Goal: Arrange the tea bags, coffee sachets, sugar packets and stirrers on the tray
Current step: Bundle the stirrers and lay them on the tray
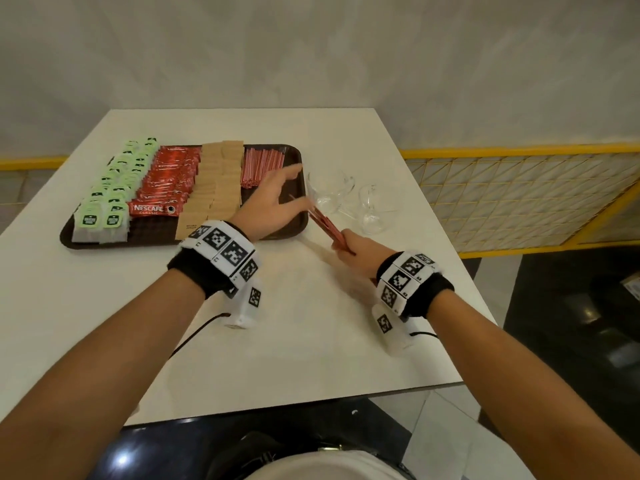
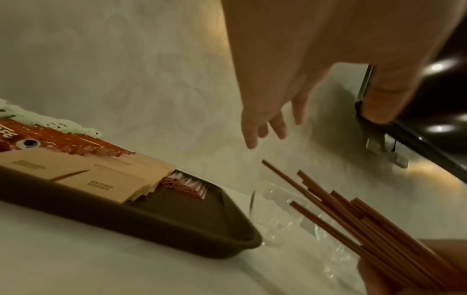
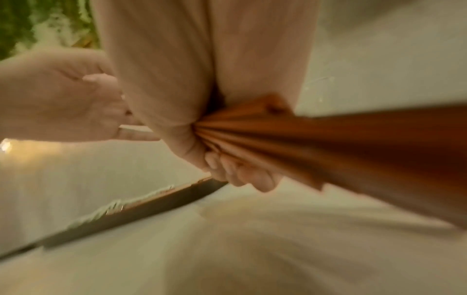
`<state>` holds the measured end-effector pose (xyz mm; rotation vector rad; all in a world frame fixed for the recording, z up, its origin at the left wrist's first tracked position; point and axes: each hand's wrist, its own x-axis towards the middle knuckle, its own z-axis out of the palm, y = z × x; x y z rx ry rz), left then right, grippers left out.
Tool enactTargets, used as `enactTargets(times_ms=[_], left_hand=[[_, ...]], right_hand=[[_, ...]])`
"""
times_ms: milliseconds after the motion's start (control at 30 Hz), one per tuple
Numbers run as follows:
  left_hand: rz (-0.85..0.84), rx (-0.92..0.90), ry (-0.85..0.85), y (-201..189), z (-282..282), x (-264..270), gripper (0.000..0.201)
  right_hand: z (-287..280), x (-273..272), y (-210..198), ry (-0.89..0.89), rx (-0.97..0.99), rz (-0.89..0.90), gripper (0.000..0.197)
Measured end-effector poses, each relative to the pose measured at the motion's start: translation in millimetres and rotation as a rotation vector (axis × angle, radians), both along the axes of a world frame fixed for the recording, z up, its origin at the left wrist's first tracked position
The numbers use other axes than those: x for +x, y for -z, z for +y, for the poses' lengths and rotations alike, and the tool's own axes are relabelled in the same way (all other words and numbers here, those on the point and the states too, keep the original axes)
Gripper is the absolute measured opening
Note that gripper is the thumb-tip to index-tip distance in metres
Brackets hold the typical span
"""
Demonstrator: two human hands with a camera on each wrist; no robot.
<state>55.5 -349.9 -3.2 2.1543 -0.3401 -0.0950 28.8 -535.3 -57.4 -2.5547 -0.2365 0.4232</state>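
While your right hand grips a bundle of red stirrers just off the tray's right edge, its fingers curled tight round them, your left hand reaches across the tray's right end with fingers straight and spread, holding nothing. The held stirrers tilt up and away from you, their tips close to your left fingertips and in front of the glass cups. The brown tray sits toward the far left of the white bench, and it is filled in rows running front to back: green-tagged tea bags along its left side, red coffee sachets next, brown sugar packets after those, and a laid-down batch of red stirrers at the far right corner. The near right part of the tray floor is bare under your left palm. Two glass cups stand on the bench just beside the tray's right edge, one touching or nearly touching the other; you cannot tell which. The right wrist view is blurred, showing only your fist closed on the fanned stirrer ends.
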Motion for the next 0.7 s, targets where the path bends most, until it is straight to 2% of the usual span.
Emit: enactTargets(times_ms=[67, 100, 133, 200, 267, 333, 400, 533, 600, 700], left_hand=[[0.038, -0.132, -0.134, -10.1, -6.8, 1.8, 0.061], [0.076, -0.23, -0.184, -14.7, -10.0, 1.8, 0.061], [0.13, -0.355, -0.224, -17.6, -11.6, 1.7, 0.062], [0.314, -0.628, -0.263, -16.6, -11.9, -0.2, 0.066], [0.577, -0.853, -0.251, -6.3, -12.7, -7.6, 0.07], [0.779, -0.921, -0.211, 8.2, -16.3, -18.2, 0.069], [0.893, -0.947, -0.182, 22.5, -22.1, -29.9, 0.068], [0.972, -1.155, -0.192, 34.2, -31.5, -44.4, 0.066], [0.946, -1.287, -0.236, 30.9, -32.4, -46.7, 0.063], [0.892, -1.429, -0.312, 25.8, -29.8, -48.4, 0.052]], right_hand=[[-2.1, 1.3, -6.4, -0.002, 0.192, -0.033, 0.015], [-2.0, 1.3, -10.9, 0.016, 0.351, -0.031, 0.007], [-1.4, 0.4, -16.5, 0.046, 0.499, -0.035, 0.009], [-0.6, 0.7, -24.9, 0.129, 0.751, -0.077, 0.016], [3.0, 0.4, -32.4, 0.191, 1.007, -0.11, 0.017], [8.5, 0.5, -39.5, 0.208, 1.261, -0.118, 0.017], [14.0, -1.9, -46.2, 0.201, 1.444, -0.106, 0.015], [23.7, -6.6, -56.6, 0.094, 1.582, -0.136, 0.013], [32.0, -5.5, -56.1, 0.024, 1.511, -0.174, 0.008], [48.2, -2.7, -46.4, -0.041, 1.288, -0.203, 0.007]])
